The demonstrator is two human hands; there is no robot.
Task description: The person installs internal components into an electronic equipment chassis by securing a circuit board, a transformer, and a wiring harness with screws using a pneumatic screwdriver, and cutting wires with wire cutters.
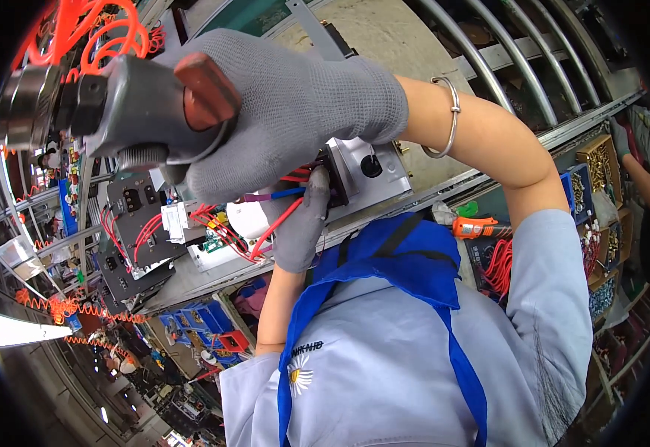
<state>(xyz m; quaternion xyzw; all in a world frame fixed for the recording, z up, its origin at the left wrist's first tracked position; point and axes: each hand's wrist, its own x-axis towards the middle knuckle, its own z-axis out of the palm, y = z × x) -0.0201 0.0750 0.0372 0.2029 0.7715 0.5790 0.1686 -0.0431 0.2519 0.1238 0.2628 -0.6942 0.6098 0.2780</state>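
My right hand (273, 112), in a grey knit glove, grips a grey air-powered driver (142, 104) with a red lever, held up close to the camera. Below it my left hand (302, 227), gloved too, closes around red wires (284, 223) and a blue sleeved wire (284, 194). Its thumb rests beside a black block (334, 179) on a silvery metal panel (384, 175). My right hand hides part of that block and the wire ends. A white round part (249, 220) lies just left of my left hand.
Black units with red wires (132, 201) line the bench to the left. Orange coiled hoses (86, 37) hang at upper left. Metal rollers (489, 59) lie beyond the bench at upper right. Bins of screws (600, 167) and an orange-handled tool (477, 227) are at right. Another person's arm (638, 179) shows at far right.
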